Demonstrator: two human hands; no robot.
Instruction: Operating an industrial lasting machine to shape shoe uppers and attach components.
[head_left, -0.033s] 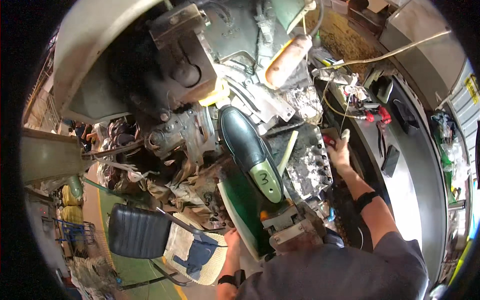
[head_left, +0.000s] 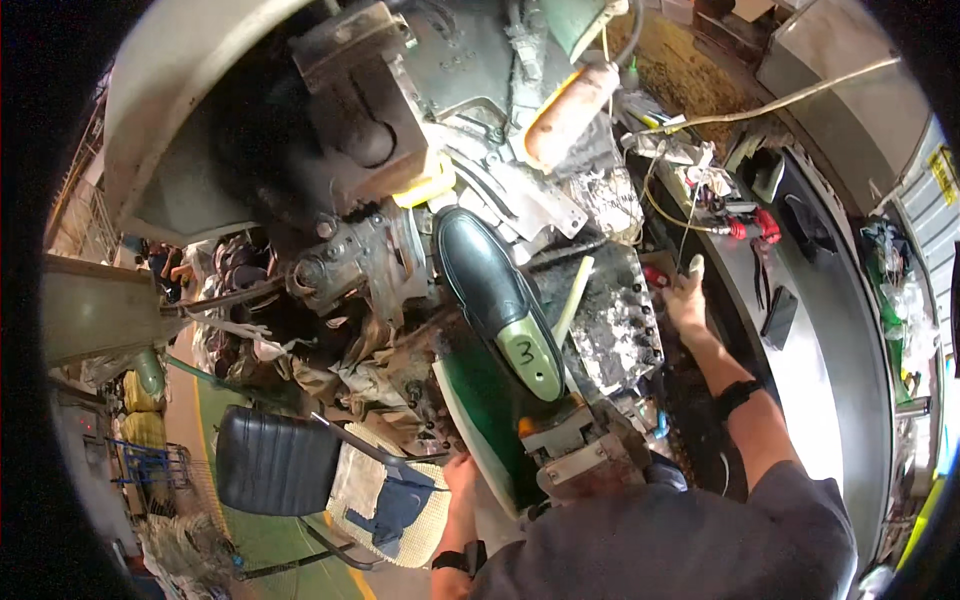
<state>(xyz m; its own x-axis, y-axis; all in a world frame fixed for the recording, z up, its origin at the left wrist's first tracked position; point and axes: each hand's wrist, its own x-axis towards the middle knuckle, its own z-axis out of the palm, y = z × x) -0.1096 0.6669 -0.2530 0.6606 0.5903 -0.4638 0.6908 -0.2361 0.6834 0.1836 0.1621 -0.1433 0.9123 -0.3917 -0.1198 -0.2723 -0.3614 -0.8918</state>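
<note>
A black leather shoe upper [head_left: 480, 268] is stretched over a pale green shoe last [head_left: 530, 360], held sole-down in the machine [head_left: 590, 455], its toe pointing away from me. To its right, my right hand [head_left: 685, 300] is closed with the thumb up, against a red object [head_left: 655, 275] at the side of the machine's dark plate; most of that object is hidden. My left hand [head_left: 461, 478] is low, at the edge of a green-and-white panel [head_left: 485, 430] left of the machine. Its fingers are largely hidden.
A black chair [head_left: 280, 462] with a woven seat and dark cloth stands lower left. An orange-brown lamp-like handle [head_left: 570, 118] hangs above. On the curved grey bench [head_left: 840, 330] at right lie a phone [head_left: 780, 318] and a red air fitting [head_left: 765, 228]. Metal machine parts [head_left: 350, 270] fill the left.
The view shifts very slightly. Both hands and the shoe keep their places.
</note>
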